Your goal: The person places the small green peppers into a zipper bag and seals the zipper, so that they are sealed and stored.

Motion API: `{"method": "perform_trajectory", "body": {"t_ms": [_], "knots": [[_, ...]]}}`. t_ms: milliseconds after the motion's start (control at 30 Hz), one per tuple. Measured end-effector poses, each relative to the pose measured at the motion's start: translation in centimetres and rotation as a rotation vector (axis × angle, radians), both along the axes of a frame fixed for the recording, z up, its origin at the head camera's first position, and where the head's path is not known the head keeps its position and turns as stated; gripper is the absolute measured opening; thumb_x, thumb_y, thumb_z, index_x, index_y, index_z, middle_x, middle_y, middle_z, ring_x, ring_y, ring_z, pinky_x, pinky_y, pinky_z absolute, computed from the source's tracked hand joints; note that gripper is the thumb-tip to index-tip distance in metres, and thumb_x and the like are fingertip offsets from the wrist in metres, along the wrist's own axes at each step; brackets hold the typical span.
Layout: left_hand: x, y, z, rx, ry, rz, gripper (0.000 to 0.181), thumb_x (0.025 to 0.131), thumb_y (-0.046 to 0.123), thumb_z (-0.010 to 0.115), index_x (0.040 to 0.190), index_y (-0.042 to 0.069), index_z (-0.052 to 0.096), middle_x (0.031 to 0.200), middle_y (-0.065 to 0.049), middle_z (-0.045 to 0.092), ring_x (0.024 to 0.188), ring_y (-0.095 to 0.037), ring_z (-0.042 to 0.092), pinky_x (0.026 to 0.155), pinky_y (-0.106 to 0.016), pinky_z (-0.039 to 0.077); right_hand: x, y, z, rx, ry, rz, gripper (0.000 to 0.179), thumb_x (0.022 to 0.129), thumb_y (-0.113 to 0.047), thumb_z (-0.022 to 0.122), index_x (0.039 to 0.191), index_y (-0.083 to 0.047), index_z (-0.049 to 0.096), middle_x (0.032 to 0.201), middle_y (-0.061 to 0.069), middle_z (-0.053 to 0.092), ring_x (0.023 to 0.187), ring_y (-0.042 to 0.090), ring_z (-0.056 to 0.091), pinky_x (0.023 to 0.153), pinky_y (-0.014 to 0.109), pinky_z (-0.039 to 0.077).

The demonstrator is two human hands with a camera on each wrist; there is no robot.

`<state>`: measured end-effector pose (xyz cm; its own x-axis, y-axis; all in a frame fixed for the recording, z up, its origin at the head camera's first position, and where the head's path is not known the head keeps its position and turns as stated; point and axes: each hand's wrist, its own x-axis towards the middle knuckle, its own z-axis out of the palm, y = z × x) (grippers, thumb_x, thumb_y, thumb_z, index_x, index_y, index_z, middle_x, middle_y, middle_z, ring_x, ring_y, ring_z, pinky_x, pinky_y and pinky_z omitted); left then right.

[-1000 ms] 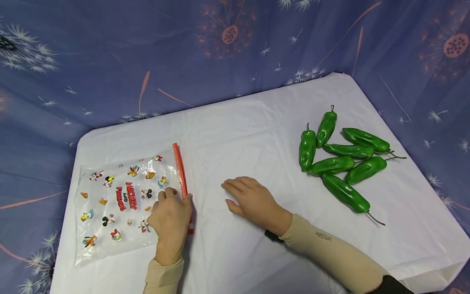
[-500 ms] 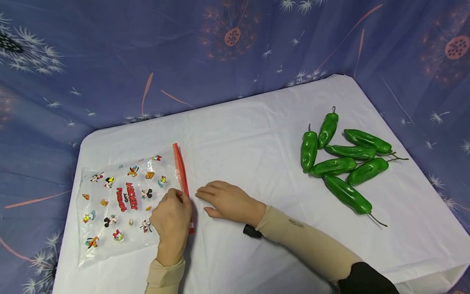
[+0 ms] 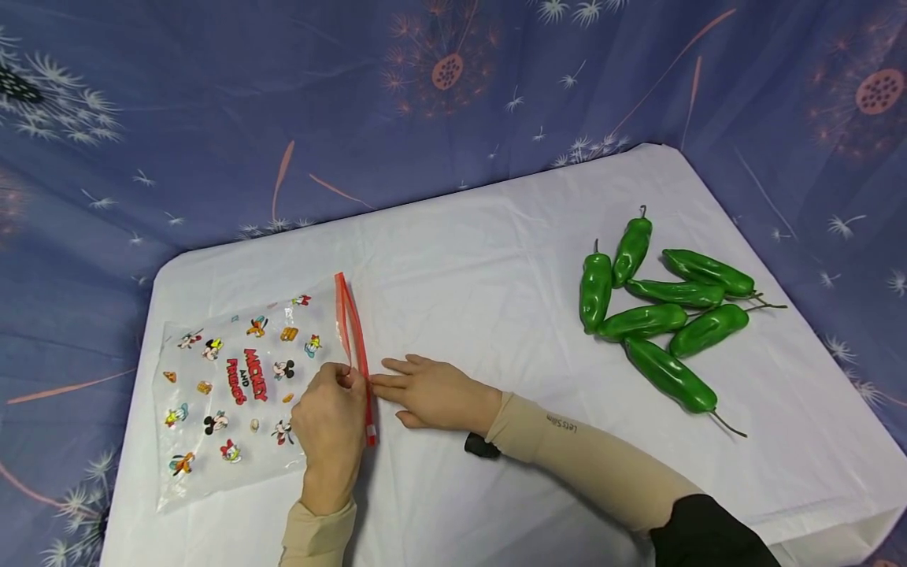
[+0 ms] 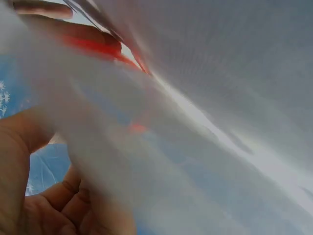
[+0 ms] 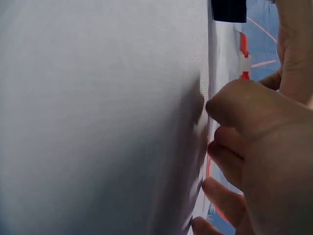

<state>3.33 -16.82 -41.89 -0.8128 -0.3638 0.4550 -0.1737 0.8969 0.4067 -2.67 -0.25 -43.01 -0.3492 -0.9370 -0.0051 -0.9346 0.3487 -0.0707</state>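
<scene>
A clear zip bag (image 3: 234, 441) printed with cartoon characters lies flat on the white-covered table. Its red zip strip (image 3: 357, 339) faces right, and the two red edges stand apart toward the far end. My left hand (image 3: 329, 433) pinches the bag's upper layer at the middle of the strip. In the left wrist view, the film crosses blurred in front of the left hand's curled fingers (image 4: 73, 196). My right hand (image 3: 435, 394) is spread low, palm down, its fingertips right at the strip's outer edge. In the right wrist view, the right fingers (image 5: 225, 196) meet the white cloth.
Several green peppers (image 3: 673, 374) with thin stems lie grouped on the right of the white tablecloth (image 3: 482, 260). A small black object (image 3: 482, 446) shows under the right wrist. A blue floral curtain (image 3: 319, 102) stands behind the table.
My right hand has moved left across the cloth to the zip strip. The left hand has gone from lying on the bag to pinching its edge, and the red edges have parted.
</scene>
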Motion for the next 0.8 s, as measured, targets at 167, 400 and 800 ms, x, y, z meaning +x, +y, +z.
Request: {"method": "perform_trajectory", "body": {"t_ms": [167,400,800], "knots": [[0.1,-0.1,0.1,0.032,-0.009,-0.011,0.003,0.079,-0.002,0.067,0.080,-0.003,0.070,0.066,-0.015,0.066,0.052,-0.038,0.062,0.048,-0.056,0.046,0.1,-0.2,0.0,-0.006,0.040,-0.012,0.054,0.105,-0.036,0.055,0.156,-0.020,0.050,0.163,-0.007,0.040,0.152,0.019,0.034,0.119,0.039,0.034],[0.1,-0.3,0.0,0.066,0.012,-0.032,0.005,0.075,-0.004,0.066,0.078,-0.002,0.069,0.064,-0.013,0.066,0.051,-0.035,0.062,0.048,-0.054,0.047,0.3,-0.4,0.1,0.047,0.031,-0.013,0.052,0.106,-0.037,0.054,0.155,-0.023,0.051,0.162,-0.009,0.042,0.151,0.018,0.036,0.119,0.039,0.035],[0.3,-1.7,2.4,0.184,0.083,0.088,0.001,0.082,-0.003,0.069,0.081,-0.002,0.069,0.065,-0.014,0.068,0.055,-0.031,0.064,0.059,-0.048,0.047,0.5,-0.3,0.2,0.062,0.028,-0.013,0.054,0.107,-0.042,0.052,0.157,-0.023,0.048,0.163,-0.010,0.041,0.151,0.018,0.035,0.119,0.039,0.035]]}}
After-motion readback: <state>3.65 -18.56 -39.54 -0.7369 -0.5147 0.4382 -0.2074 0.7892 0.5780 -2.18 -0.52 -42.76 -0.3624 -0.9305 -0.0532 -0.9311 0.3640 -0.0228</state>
